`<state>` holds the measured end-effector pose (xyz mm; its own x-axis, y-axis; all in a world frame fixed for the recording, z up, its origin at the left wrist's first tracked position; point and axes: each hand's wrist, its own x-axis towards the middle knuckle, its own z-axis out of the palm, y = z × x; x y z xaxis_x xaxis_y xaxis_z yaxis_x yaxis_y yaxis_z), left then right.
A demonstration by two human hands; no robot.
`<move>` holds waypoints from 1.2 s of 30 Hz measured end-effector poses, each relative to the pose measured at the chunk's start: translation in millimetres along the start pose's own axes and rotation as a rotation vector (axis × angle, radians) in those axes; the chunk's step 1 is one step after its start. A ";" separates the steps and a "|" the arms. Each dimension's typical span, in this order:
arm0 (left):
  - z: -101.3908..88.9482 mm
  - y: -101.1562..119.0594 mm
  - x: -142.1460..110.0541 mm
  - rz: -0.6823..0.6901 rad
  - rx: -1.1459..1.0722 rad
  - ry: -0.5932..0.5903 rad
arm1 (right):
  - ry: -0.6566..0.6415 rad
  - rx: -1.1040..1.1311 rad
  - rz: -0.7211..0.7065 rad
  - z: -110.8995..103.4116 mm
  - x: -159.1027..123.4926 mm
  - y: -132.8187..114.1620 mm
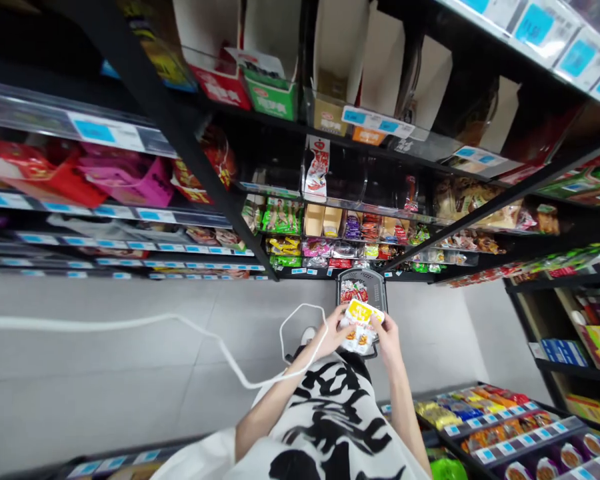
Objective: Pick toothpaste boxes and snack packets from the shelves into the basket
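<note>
Between my two hands, in front of my body, is a white and yellow snack packet [359,327] with small food pictures on its lower part. My left hand [336,328] grips its left edge, thumb on the front. On the right edge my right hand [386,331] is closed, its thumb pressing the upper front corner. Beneath the packet, on the floor, stands a grey shopping basket [377,288]. Some red and white packets [354,291] lie in it, partly covered by the packet I hold.
Ahead rise black shelves with snack packets [282,215] and cardboard display boxes [275,97]. A low rack with colourful bags [480,403] is at my lower right. A white cable [175,319] runs from the left across my left forearm. Grey floor tiles [145,360] lie at left.
</note>
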<state>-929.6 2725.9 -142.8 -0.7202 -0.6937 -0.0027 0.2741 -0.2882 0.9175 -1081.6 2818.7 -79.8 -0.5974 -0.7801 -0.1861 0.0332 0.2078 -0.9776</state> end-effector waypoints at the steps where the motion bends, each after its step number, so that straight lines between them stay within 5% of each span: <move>1: -2.0 -1.9 -2.3 0.009 0.011 0.000 | -0.051 -0.038 -0.005 -2.1 3.1 -5.4; 8: -15.7 -3.8 -7.8 0.044 -0.054 0.185 | -0.299 -0.266 -0.029 -5.1 25.5 -30.3; 13: -23.3 0.1 -4.9 0.074 -0.015 0.375 | -0.247 -0.314 -0.134 -17.4 39.3 -41.3; 20: -27.3 22.7 -5.4 0.122 0.201 0.369 | -0.011 -0.294 -0.332 -32.4 86.4 -41.2; 25: -30.5 66.7 10.2 0.189 0.120 0.450 | -0.031 -0.394 -0.455 -2.3 140.9 -46.4; 31: -48.8 134.8 35.7 0.373 -0.094 0.666 | -0.244 -0.735 -0.661 55.8 213.5 -69.7; 36: -67.3 158.7 47.5 0.492 -0.072 0.874 | -0.430 -1.032 -0.599 100.7 284.8 -81.3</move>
<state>-877.5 2602.8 -24.1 0.1962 -0.9792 0.0524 0.4741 0.1415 0.8690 -1173.8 2520.2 -63.2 0.0117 -0.9986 0.0509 -0.9048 -0.0323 -0.4247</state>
